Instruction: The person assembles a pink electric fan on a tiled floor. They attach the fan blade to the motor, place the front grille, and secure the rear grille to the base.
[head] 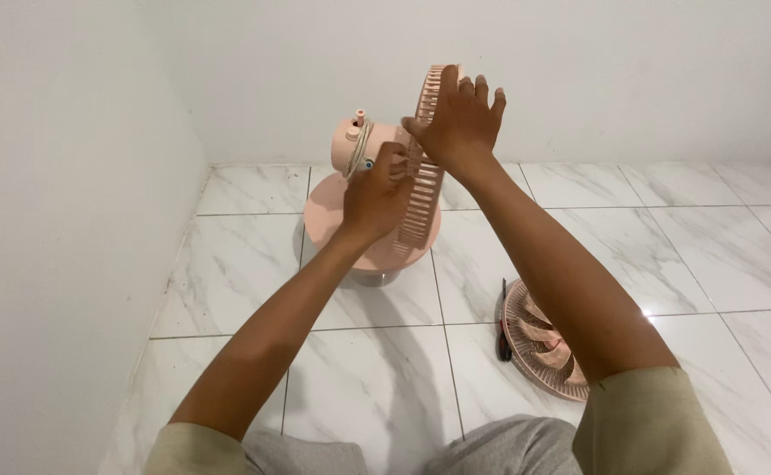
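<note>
A pink table fan stands on the marble floor ahead of me, its round base (328,215) under the motor housing (357,145). The rear grille (422,202) is mounted on the motor, seen edge-on. My left hand (375,195) grips the fan behind the grille, near the motor. My right hand (458,119) lies on the upper part of the grille with fingers spread. A white cord is wrapped around the motor housing.
The front grille with the pink blade (544,343) lies on the floor at the right, partly hidden by my right arm. A dark screwdriver (502,321) lies beside it. White walls meet in a corner behind the fan.
</note>
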